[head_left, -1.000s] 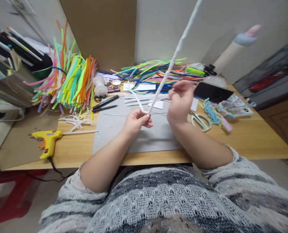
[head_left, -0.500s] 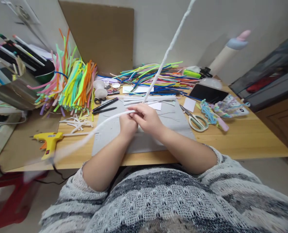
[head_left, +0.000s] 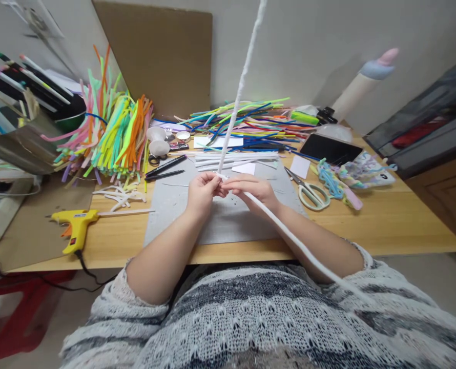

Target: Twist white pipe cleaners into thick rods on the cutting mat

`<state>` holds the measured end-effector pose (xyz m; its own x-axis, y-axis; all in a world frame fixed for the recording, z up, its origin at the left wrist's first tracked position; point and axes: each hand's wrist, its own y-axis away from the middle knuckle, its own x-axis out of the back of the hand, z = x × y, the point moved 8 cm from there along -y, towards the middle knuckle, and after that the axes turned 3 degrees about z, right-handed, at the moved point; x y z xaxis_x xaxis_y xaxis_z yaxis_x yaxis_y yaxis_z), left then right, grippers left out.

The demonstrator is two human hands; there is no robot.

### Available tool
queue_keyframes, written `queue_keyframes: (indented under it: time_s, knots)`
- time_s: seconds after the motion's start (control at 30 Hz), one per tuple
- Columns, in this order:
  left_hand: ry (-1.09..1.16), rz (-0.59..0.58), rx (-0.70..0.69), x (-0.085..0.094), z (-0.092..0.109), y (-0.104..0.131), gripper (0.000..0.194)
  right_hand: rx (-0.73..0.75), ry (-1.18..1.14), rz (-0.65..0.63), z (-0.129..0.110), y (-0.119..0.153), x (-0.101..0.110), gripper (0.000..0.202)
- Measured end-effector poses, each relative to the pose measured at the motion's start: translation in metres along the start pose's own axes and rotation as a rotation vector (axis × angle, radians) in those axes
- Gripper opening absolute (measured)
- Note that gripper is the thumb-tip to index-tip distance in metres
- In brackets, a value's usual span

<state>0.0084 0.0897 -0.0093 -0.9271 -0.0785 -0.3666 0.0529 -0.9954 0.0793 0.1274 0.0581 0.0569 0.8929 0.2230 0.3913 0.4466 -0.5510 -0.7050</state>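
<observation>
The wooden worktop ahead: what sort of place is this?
Probably a craft workspace: a yellow glue gun, scissors and a bundle of colourful fuzzy stems suggest it.

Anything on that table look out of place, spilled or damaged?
The yellow plastic glue gun lies on its side near the front edge of the pale wooden table, its thin black cord trailing over, where it might snag.

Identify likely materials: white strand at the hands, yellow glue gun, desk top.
White strand: matte, probably fuzzy fibre, judging by its soft, dull surface; no core shows.
Yellow glue gun: likely moulded plastic, smooth, from the uniform colour and moulded shape.
Desk top: wood or wood-look laminate, fairly smooth; grain streaks show, but can't settle which.
</observation>
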Motion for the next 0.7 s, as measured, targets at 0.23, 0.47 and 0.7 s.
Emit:
queue_keyframes:
  time_s: [0.23,0.47,0.7]
  knots:
    - [0.202,-0.123,0.141,-0.009,-0.003,0.001,0.02,-0.211,-0.105,0.057,0.024,-0.004,0.014,0.026]
    - [0.259,-0.32,0.191,-0.03,0.004,0.017,0.025,-0.663,-0.843,0.207,0.075,-0.003,-0.002,0.026]
    - [-0.014,-0.429,0.084,-0.036,0.005,0.024,0.028,-0.901,-0.901,0.046,0.092,-0.019,-0.038,0.03]
